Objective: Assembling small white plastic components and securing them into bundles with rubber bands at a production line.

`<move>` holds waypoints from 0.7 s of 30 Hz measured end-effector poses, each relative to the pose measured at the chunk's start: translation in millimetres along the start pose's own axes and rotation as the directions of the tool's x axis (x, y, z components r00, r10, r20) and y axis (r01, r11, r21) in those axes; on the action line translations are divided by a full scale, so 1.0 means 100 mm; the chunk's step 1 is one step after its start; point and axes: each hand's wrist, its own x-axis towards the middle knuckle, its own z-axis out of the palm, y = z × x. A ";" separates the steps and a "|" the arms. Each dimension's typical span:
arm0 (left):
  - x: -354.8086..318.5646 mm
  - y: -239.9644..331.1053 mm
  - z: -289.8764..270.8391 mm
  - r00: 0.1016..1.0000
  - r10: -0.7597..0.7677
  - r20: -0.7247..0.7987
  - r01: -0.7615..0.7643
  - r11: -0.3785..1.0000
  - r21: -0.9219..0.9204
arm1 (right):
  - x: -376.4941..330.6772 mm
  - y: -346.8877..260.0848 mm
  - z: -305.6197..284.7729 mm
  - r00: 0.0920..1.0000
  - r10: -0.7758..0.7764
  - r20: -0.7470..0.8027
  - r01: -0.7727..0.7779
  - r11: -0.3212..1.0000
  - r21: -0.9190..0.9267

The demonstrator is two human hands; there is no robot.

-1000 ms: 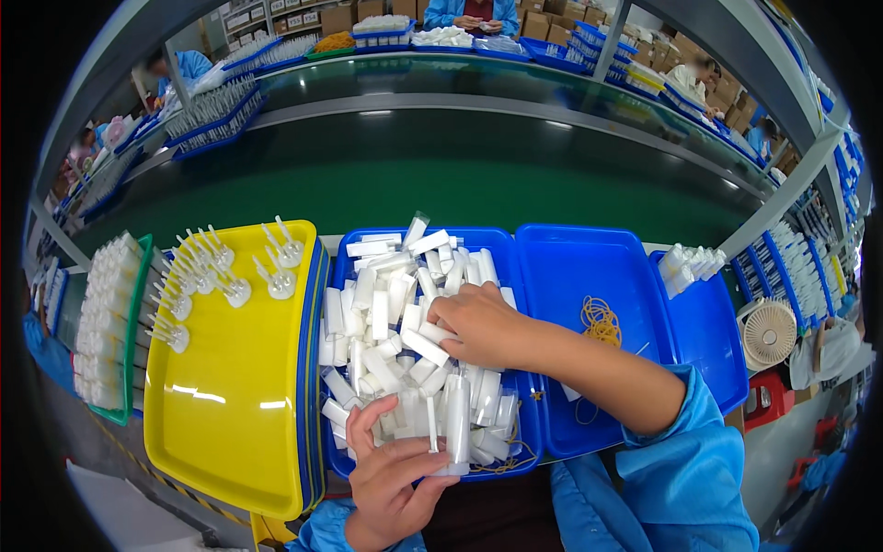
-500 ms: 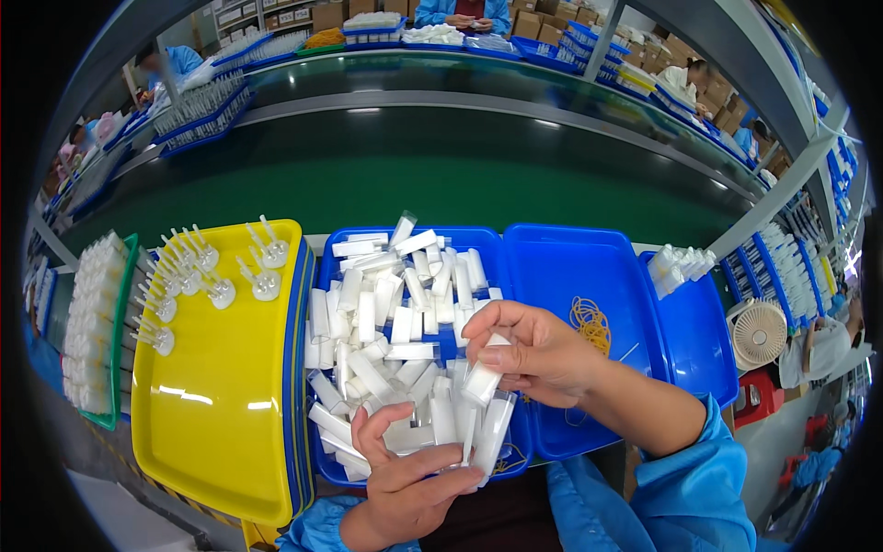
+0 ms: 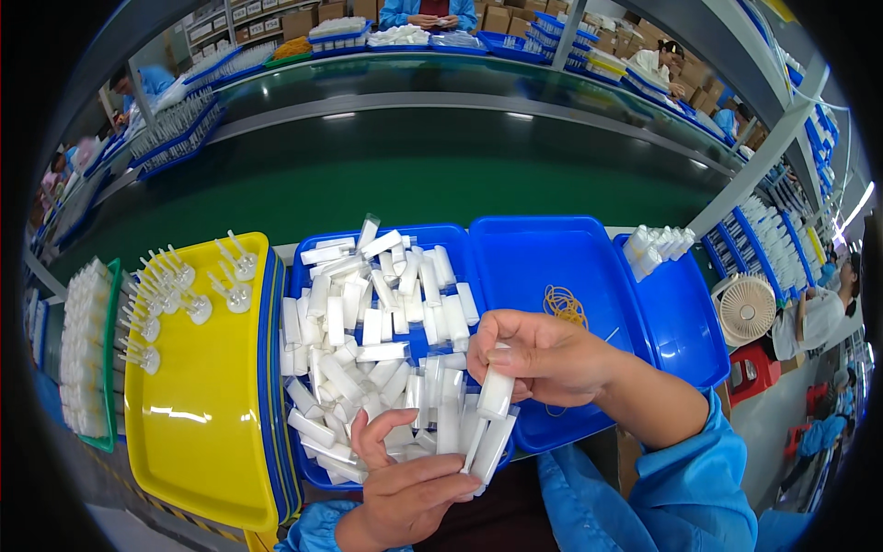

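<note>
My right hand (image 3: 552, 357) pinches a white piece in a clear sleeve (image 3: 496, 396) between thumb and fingers. Its lower end comes close to several similar sleeved pieces (image 3: 494, 449) in my left hand (image 3: 405, 497); whether they touch I cannot tell. The left thumb and fingers grip those pieces low down, partly hiding them, while one finger sticks up. Both hands are over the near right part of a blue tray (image 3: 418, 232), where a loose heap of white sleeved pieces (image 3: 354, 313) lies.
Yellow rubber bands (image 3: 564, 305) lie in the blue tray (image 3: 529, 262) to the right. Bundled white pieces (image 3: 655, 247) rest on another blue tray (image 3: 685, 317). On the left, a stacked yellow tray (image 3: 198, 386) carries white stemmed pieces (image 3: 241, 264). A green belt (image 3: 368, 184) runs beyond.
The view has shifted, so the trays sit farther left in the picture. The piece in my right hand now hangs more upright and shows more plainly. My left hand keeps its grip.
</note>
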 end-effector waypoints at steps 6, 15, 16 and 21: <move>0.01 -0.07 0.09 0.999 -0.017 0.028 0.017 1.000 -0.008 | -0.18 -0.12 0.13 0.950 -0.308 0.050 0.153 0.321 -0.935; 0.03 -0.04 0.14 0.968 0.249 0.045 -0.250 0.968 0.014 | -0.38 -0.04 0.13 0.988 -0.150 0.035 0.104 0.478 -0.872; 0.02 -0.03 0.15 0.975 0.219 0.034 -0.219 0.976 -0.003 | -0.40 0.00 0.14 0.980 -0.177 0.095 0.161 0.413 -0.896; -0.01 -0.01 0.21 0.979 0.179 -0.102 -0.180 0.984 0.003 | -0.56 0.19 0.39 0.975 -0.174 0.137 0.197 0.400 -0.895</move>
